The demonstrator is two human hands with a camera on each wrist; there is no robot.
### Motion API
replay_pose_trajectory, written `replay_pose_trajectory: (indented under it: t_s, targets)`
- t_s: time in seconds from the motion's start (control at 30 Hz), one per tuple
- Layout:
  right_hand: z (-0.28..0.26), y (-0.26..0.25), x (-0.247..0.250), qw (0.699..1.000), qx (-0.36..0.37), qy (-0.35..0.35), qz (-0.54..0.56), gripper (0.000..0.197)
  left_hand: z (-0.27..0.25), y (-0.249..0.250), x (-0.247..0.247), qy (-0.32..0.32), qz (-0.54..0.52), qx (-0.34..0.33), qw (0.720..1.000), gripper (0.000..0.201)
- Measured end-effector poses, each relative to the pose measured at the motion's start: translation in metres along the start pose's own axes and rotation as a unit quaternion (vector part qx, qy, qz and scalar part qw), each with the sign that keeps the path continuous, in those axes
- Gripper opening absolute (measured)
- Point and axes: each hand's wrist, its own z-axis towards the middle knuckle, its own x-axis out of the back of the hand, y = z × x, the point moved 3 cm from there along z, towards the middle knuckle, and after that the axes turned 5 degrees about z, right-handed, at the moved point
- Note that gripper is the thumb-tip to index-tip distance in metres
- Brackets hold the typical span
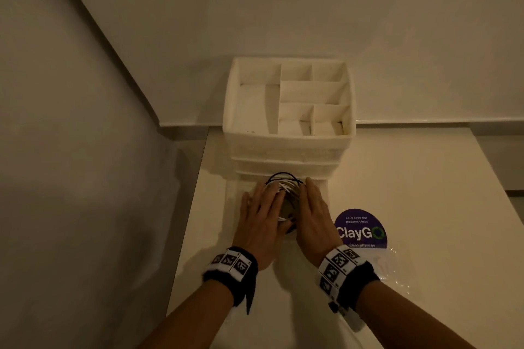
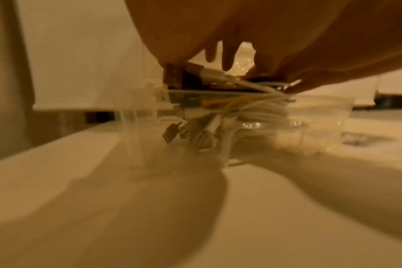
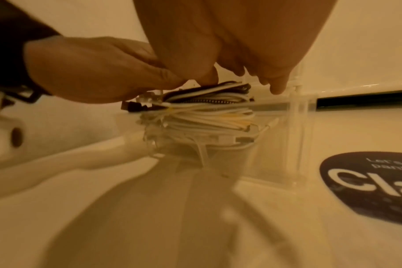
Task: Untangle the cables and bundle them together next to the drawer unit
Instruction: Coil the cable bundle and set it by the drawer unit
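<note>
Cables (image 1: 283, 188): one coiled bundle, white and cream strands stacked with black ones on top, some connector ends sticking out; sits in a clear plastic container (image 3: 296, 137) on the pale smooth surface (image 1: 425, 207), just in front of the drawer unit (image 1: 289, 122). Drawer unit: white, boxy, open top tray split into rectangular compartments. Left hand (image 1: 262, 221): flat, fingers straight, pressing on top of the coil. Right hand (image 1: 314, 215): fingers extended, set against the coil's right side, thumb touching the top strands. Round purple "ClayGo" sticker (image 1: 361, 231) lies on the surface right of the hands. Marker-printed bands circle both wrists.
</note>
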Motion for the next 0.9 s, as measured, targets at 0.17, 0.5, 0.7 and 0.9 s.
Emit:
replay_pose_trajectory:
  t_s: [0.17,0.5,0.7,0.9]
  targets:
    - [-0.002,0.005,-0.005,0.996,0.044,-0.052,-0.053,0.073,0.004,-0.014,-0.006,-0.094,0.068,-0.042,0.992,0.071]
    - [0.009,0.026,-0.014,0.97,0.07,-0.083,-0.219,0.062,0.013,-0.017,-0.016,-0.14,0.031,-0.025,0.989,0.078]
    - [0.004,0.028,-0.017,0.971,0.047,-0.075,-0.221,0.066,0.018,-0.019,-0.02,-0.164,-0.034,0.0,0.986,0.082]
    - [0.001,0.021,-0.014,0.968,-0.009,-0.112,-0.225,0.07,0.021,-0.017,-0.019,-0.223,0.053,0.004,0.973,0.08]
